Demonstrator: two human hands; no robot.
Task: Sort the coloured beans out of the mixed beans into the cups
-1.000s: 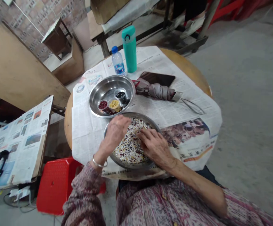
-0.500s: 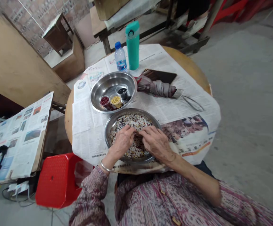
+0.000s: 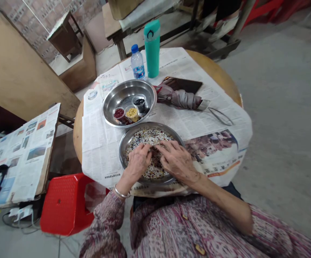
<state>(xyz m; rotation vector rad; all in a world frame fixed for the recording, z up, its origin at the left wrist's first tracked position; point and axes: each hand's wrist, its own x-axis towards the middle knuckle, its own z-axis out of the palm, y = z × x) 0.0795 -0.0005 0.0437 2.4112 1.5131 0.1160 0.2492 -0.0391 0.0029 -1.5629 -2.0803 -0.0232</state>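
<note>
Both of my hands are over a steel bowl [image 3: 181, 138] of mixed grains and beans [image 3: 150, 135], white, dark red, yellow and black. My left hand [image 3: 137, 161], a silver bangle at its wrist, is at the bowl's left side with fingers bent and pressed together; anything in them is too small to make out. On the right, my right hand [image 3: 178, 161] has its index finger stretched out and its thumb apart, touching the grains. Just behind, a second steel bowl [image 3: 113, 98] holds clear cups of red beans [image 3: 119, 113], yellow beans [image 3: 132, 114] and black beans [image 3: 139, 102].
Newspaper [image 3: 98, 143] covers the round table. A water bottle [image 3: 137, 64], a teal flask [image 3: 152, 50], a folded umbrella [image 3: 180, 98] and a dark flat phone-like object [image 3: 190, 85] lie or stand farther back. To the left are a red stool [image 3: 60, 204] and a newspaper-covered table [image 3: 21, 154].
My hands have moved slightly apart; their fingertips were close together over the middle of the bowl. The right index finger is now more stretched out. The bowls stay in place.
</note>
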